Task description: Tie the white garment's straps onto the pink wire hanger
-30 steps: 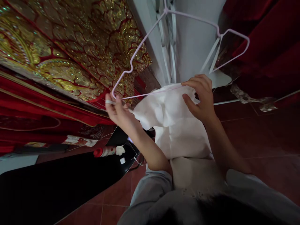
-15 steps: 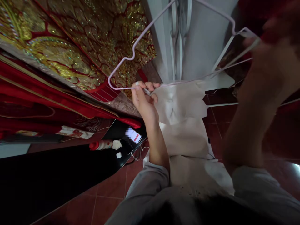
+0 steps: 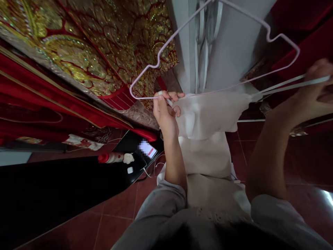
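My left hand (image 3: 168,109) is closed on the lower bar of a pale pink clothes hanger (image 3: 166,47), near its left corner. The same fingers pinch the upper edge of a cream garment (image 3: 213,113), with a bit of white strap between them. Off to the right, my right hand (image 3: 319,90) is closed on a thin white strap loop (image 3: 288,86), partly hidden by the fingers. That loop runs taut from the garment's upper right corner, beyond the lower bar. The hanger's right corner is bare of straps, and its hook lies outside the picture.
Red and gold sequinned garments (image 3: 104,45) hang at the left. A black table (image 3: 65,194) below them bears a lit phone (image 3: 148,150), a red-capped bottle (image 3: 110,158) and a small white case (image 3: 130,170). White metal handles (image 3: 201,45) stand ahead.
My right hand has moved down and to the right, drawing the strap loop off the hanger's right shoulder. The garment's right corner is pulled rightward. My left hand and the hanger have shifted slightly right.
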Action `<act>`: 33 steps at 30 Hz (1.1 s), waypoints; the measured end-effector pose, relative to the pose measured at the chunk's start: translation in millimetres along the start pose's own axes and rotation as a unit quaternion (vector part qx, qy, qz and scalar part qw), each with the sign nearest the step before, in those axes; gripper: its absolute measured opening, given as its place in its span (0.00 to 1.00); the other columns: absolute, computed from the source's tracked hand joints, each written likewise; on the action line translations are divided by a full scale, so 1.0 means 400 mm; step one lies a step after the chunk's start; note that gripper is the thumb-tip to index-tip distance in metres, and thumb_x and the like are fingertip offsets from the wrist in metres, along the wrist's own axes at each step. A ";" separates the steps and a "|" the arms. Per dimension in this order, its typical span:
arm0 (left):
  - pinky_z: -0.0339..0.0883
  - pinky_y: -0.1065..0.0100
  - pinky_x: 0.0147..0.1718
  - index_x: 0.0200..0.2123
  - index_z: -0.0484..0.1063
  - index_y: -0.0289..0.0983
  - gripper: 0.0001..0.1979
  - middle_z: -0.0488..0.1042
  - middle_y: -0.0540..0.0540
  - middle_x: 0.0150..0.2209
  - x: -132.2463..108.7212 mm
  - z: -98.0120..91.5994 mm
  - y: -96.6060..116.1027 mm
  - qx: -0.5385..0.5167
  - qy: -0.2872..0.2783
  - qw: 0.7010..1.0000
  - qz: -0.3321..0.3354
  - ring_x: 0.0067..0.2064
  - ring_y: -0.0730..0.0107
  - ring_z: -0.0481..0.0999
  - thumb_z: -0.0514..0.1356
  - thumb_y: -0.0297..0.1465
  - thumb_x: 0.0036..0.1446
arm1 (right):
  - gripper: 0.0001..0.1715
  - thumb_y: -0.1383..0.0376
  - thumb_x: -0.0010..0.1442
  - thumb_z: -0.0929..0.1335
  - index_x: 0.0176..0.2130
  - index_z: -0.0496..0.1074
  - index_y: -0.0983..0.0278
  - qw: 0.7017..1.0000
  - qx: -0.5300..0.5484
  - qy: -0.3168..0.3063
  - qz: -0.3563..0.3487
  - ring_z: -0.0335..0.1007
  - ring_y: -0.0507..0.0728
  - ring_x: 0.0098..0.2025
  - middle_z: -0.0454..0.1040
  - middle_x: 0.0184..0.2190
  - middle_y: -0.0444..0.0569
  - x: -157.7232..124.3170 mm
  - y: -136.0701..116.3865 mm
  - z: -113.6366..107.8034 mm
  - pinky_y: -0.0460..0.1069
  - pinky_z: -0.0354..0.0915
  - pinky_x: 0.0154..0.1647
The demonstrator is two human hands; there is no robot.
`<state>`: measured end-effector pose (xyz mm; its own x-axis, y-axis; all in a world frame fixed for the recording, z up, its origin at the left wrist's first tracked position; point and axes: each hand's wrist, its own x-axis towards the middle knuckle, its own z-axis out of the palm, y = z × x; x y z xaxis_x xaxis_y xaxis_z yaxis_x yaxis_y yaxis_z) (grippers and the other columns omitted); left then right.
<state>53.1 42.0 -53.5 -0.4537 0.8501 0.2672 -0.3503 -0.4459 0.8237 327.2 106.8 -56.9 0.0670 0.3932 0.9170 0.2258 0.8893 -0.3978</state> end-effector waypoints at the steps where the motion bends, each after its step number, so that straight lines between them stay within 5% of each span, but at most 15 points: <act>1: 0.59 0.73 0.21 0.37 0.65 0.42 0.19 0.70 0.46 0.34 -0.006 0.005 0.000 0.010 0.002 1.000 -0.009 0.45 0.61 0.81 0.58 0.51 0.69 | 0.22 0.63 0.75 0.57 0.50 0.77 0.45 0.989 -0.068 0.121 -0.053 0.80 0.59 0.49 0.78 0.40 0.37 -0.020 -0.025 0.019 0.65 0.73 0.54; 2: 0.59 0.72 0.21 0.37 0.65 0.42 0.19 0.71 0.45 0.34 -0.012 0.010 0.000 0.020 0.003 1.000 -0.015 0.47 0.59 0.82 0.57 0.52 0.69 | 0.15 0.63 0.73 0.64 0.44 0.80 0.49 0.981 -0.117 0.147 -0.046 0.81 0.60 0.45 0.79 0.38 0.39 -0.036 -0.049 0.042 0.64 0.75 0.50; 4: 0.59 0.72 0.20 0.37 0.64 0.42 0.21 0.72 0.43 0.36 -0.023 0.017 0.000 0.036 0.003 0.999 -0.019 0.50 0.56 0.82 0.57 0.53 0.69 | 0.07 0.58 0.67 0.72 0.46 0.80 0.49 0.981 -0.177 0.074 -0.011 0.81 0.63 0.46 0.81 0.40 0.42 -0.057 -0.086 0.088 0.66 0.76 0.50; 7: 0.62 0.73 0.21 0.40 0.67 0.42 0.21 0.78 0.40 0.42 -0.029 0.007 -0.006 0.050 -0.014 0.999 -0.012 0.56 0.52 0.81 0.58 0.54 0.67 | 0.21 0.47 0.60 0.75 0.52 0.77 0.47 0.973 -0.203 -0.096 0.046 0.75 0.69 0.57 0.82 0.47 0.46 -0.066 -0.108 0.136 0.72 0.69 0.62; 9: 0.64 0.74 0.22 0.46 0.71 0.41 0.17 0.80 0.37 0.50 -0.021 -0.018 -0.011 0.061 -0.008 0.998 0.004 0.58 0.52 0.80 0.59 0.48 0.68 | 0.23 0.44 0.60 0.74 0.52 0.76 0.46 0.970 -0.200 -0.124 0.066 0.72 0.68 0.58 0.82 0.46 0.47 -0.065 -0.107 0.146 0.74 0.66 0.64; 15: 0.62 0.73 0.24 0.52 0.75 0.40 0.17 0.74 0.43 0.65 0.045 -0.120 0.022 0.118 0.195 0.962 0.149 0.63 0.56 0.76 0.52 0.21 0.66 | 0.22 0.41 0.62 0.70 0.49 0.77 0.48 0.970 -0.187 -0.131 0.080 0.71 0.67 0.53 0.82 0.43 0.46 -0.063 -0.105 0.123 0.73 0.65 0.61; 17: 0.67 0.70 0.28 0.52 0.76 0.40 0.16 0.75 0.47 0.64 0.069 -0.137 0.049 0.127 0.147 0.968 0.161 0.62 0.54 0.77 0.53 0.21 0.69 | 0.21 0.42 0.62 0.71 0.49 0.76 0.48 0.966 -0.192 -0.146 0.089 0.71 0.67 0.54 0.81 0.44 0.47 -0.065 -0.105 0.118 0.72 0.65 0.62; 19: 0.75 0.63 0.38 0.52 0.77 0.40 0.11 0.76 0.48 0.62 0.094 -0.140 0.078 0.139 0.043 0.978 0.150 0.63 0.50 0.76 0.60 0.27 0.69 | 0.21 0.43 0.61 0.72 0.49 0.76 0.49 0.963 -0.197 -0.154 0.098 0.71 0.68 0.55 0.81 0.45 0.48 -0.070 -0.101 0.116 0.72 0.65 0.63; 23: 0.76 0.55 0.50 0.46 0.80 0.41 0.15 0.83 0.47 0.42 0.143 -0.116 0.137 0.232 -0.112 0.961 0.097 0.55 0.52 0.80 0.75 0.34 0.56 | 0.25 0.42 0.58 0.74 0.49 0.76 0.51 0.962 -0.198 -0.152 0.108 0.68 0.71 0.60 0.80 0.47 0.49 -0.085 -0.091 0.115 0.74 0.62 0.66; 28: 0.74 0.56 0.51 0.27 0.74 0.40 0.13 0.74 0.51 0.26 0.194 -0.065 0.205 0.317 -0.169 0.933 0.017 0.42 0.60 0.78 0.74 0.25 0.55 | 0.23 0.43 0.59 0.73 0.50 0.74 0.48 0.964 -0.196 -0.143 0.111 0.66 0.71 0.63 0.79 0.47 0.49 -0.099 -0.087 0.118 0.75 0.59 0.70; 33: 0.71 0.57 0.54 0.32 0.75 0.38 0.09 0.72 0.51 0.29 0.198 -0.062 0.174 0.257 -0.133 0.957 0.019 0.42 0.64 0.75 0.68 0.21 0.62 | 0.25 0.44 0.60 0.73 0.52 0.74 0.50 0.967 -0.188 -0.138 0.100 0.65 0.71 0.64 0.78 0.49 0.50 -0.105 -0.094 0.124 0.75 0.58 0.70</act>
<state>-27.6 71.2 12.5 -0.2087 0.9080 0.3634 0.1436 -0.3391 0.9297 267.5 68.5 -82.1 -0.1038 0.6420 0.7597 0.5755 0.6617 -0.4806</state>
